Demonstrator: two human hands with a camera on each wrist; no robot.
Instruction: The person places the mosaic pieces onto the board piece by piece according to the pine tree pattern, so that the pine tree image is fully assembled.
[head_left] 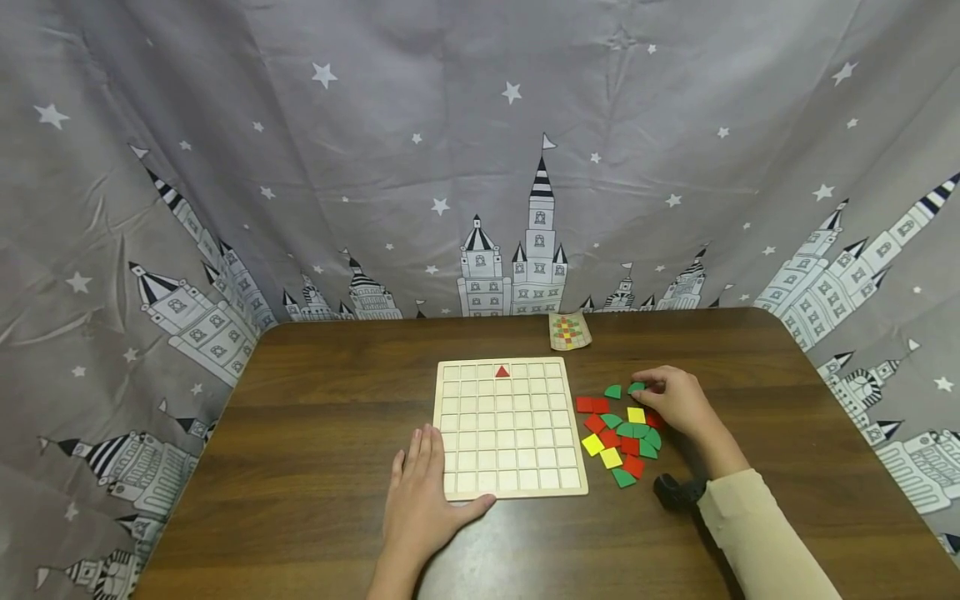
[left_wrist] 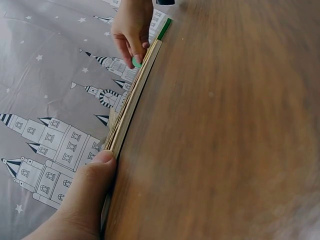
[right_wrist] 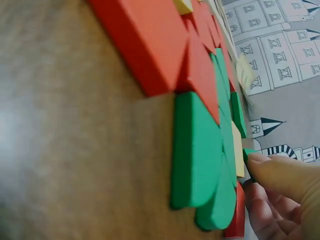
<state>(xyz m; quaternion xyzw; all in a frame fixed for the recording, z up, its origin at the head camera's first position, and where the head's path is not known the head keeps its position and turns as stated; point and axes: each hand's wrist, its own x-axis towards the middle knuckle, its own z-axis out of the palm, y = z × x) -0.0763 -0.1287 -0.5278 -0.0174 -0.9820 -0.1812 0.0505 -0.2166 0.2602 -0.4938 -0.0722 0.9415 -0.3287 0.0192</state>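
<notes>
A pale wooden grid board (head_left: 506, 421) lies on the table, a red triangle piece (head_left: 502, 372) in the middle cell of its top row. My left hand (head_left: 422, 496) rests at the board's near left corner, fingers straight along the left edge and thumb (left_wrist: 92, 175) against the front edge. To the right, my right hand (head_left: 678, 404) pinches a green quarter-circle piece (head_left: 637, 387) between thumb and fingers, at the far side of the loose pieces. Those include red squares (head_left: 585, 404), yellow squares (head_left: 592, 444) and green quarter-circles (head_left: 623, 477), packed closely together.
A small pattern card (head_left: 570, 331) lies at the table's back edge, behind the board. The brown wooden table (head_left: 315, 425) meets a grey curtain (head_left: 420, 100) printed with castles and stars. A black wrist device (head_left: 678, 492) sits at the right cuff.
</notes>
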